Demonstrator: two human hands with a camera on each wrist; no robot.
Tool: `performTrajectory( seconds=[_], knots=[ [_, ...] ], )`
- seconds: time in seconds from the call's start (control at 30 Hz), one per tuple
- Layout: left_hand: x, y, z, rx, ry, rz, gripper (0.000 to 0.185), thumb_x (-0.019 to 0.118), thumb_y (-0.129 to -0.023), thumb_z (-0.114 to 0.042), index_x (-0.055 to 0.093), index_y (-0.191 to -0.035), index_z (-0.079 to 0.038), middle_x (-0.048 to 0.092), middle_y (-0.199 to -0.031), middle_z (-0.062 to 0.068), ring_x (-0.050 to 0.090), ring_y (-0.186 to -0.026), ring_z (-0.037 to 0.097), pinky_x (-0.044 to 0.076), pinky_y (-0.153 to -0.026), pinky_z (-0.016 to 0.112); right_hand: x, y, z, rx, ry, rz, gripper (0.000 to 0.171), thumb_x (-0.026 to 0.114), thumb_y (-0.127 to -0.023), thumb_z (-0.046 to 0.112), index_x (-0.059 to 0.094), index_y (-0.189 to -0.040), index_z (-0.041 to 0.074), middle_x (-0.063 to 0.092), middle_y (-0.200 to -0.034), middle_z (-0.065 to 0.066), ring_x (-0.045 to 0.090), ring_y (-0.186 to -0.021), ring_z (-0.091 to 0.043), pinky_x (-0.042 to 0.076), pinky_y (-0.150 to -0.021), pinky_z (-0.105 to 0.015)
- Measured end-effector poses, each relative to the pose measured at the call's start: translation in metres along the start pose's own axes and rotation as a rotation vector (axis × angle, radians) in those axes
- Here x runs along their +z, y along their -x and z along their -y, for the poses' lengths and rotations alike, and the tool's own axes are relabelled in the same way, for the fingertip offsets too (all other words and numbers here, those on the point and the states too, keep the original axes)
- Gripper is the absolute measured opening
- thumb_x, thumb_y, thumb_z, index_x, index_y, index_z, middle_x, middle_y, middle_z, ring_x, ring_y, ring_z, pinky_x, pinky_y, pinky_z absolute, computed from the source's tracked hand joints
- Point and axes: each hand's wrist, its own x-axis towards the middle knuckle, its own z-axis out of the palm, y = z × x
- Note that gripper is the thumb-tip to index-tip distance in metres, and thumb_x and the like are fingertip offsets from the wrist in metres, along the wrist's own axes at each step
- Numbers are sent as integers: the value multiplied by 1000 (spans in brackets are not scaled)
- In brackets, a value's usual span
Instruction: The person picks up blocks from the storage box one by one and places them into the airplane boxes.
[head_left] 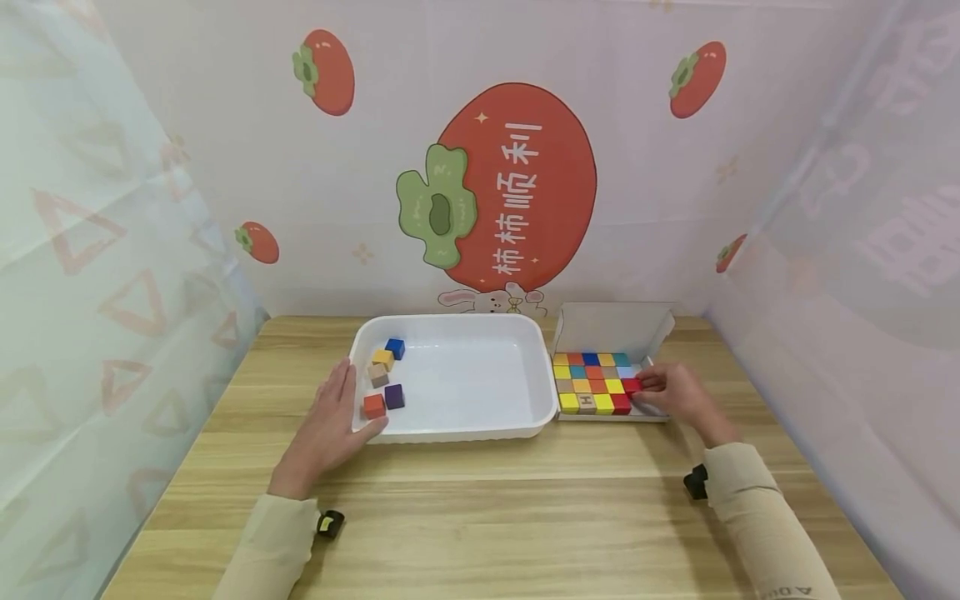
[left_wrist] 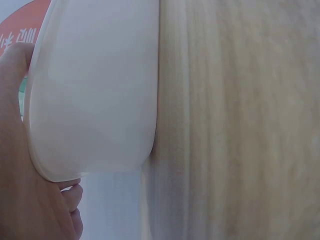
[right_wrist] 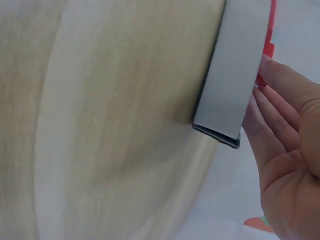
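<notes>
My left hand point(head_left: 322, 429) rests at the front left corner of a white tray point(head_left: 465, 435), fingers straight along its left side and thumb over the front rim. In the left wrist view the thumb lies over the rim of the tray point(left_wrist: 95, 90). Inside, at the left, sit a blue block point(head_left: 395, 347), a yellow-orange block point(head_left: 383, 359), a plain wooden block point(head_left: 378, 375), a purple block point(head_left: 393, 396) and a red-orange block point(head_left: 374, 406). My right hand point(head_left: 678, 398) pinches a red block point(head_left: 632, 387) at the right side of an open box point(head_left: 652, 415).
Rows of coloured blocks point(head_left: 592, 379) fill much of the box, whose lid point(head_left: 611, 327) stands up at the back. The box adjoins the tray's right side. Both stand toward the back of a wooden table point(head_left: 495, 517), with a printed backdrop point(head_left: 637, 250) behind.
</notes>
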Motion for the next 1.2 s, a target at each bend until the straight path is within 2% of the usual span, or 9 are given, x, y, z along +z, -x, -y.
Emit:
performTrajectory(
  seconds=[0.23,0.37,0.57,0.7,0.87,1.07,1.2],
  knots=[
    [0,0,1,6,-9,-3,114,61,-96,-65,2,-168,0,-3,-179,21,4,-165,45,13,-131,68,8,2,-1,38,-48,-30,35,79,-94,7,71,-122,-10,76,-116,-29,76,-105,-39,66,-87,-45],
    [0,1,0,7,-4,-12,113,63,-97,-62,3,-168,2,-1,-178,22,5,-164,46,14,-130,69,10,4,1,42,-34,-27,38,78,-95,8,69,-126,-11,74,-119,-30,75,-108,-40,65,-90,-46],
    [1,1,0,4,1,-7,114,62,-96,-64,3,-168,1,-2,-178,21,4,-165,45,13,-131,68,0,7,11,-12,38,-52,45,77,-96,9,63,-132,-14,71,-124,-34,73,-112,-46,63,-94,-55],
    [1,0,0,-2,6,-3,114,64,-96,-62,1,-169,0,-4,-179,20,4,-165,44,13,-131,68,-8,6,32,-44,93,-72,47,76,-97,15,64,-135,-11,71,-129,-32,72,-116,-47,60,-98,-58],
    [-1,-1,1,4,7,-9,112,65,-97,-58,1,-168,1,-3,-179,21,4,-165,44,13,-131,68,-11,5,71,-104,138,-40,46,75,-99,23,67,-135,-5,74,-129,-24,73,-117,-41,59,-101,-57],
    [1,-1,1,19,10,-24,112,64,-96,-60,4,-168,1,0,-178,22,5,-164,45,14,-131,69,6,0,113,-278,68,-15,38,82,-93,15,73,-125,-3,76,-123,-23,76,-110,-40,64,-94,-51],
    [1,-1,0,18,3,-22,112,64,-96,-61,4,-168,2,0,-178,22,5,-164,46,14,-131,68,21,-5,137,-336,11,33,39,84,-91,14,74,-124,-3,77,-121,-22,76,-110,-41,64,-94,-48]
  ],
)
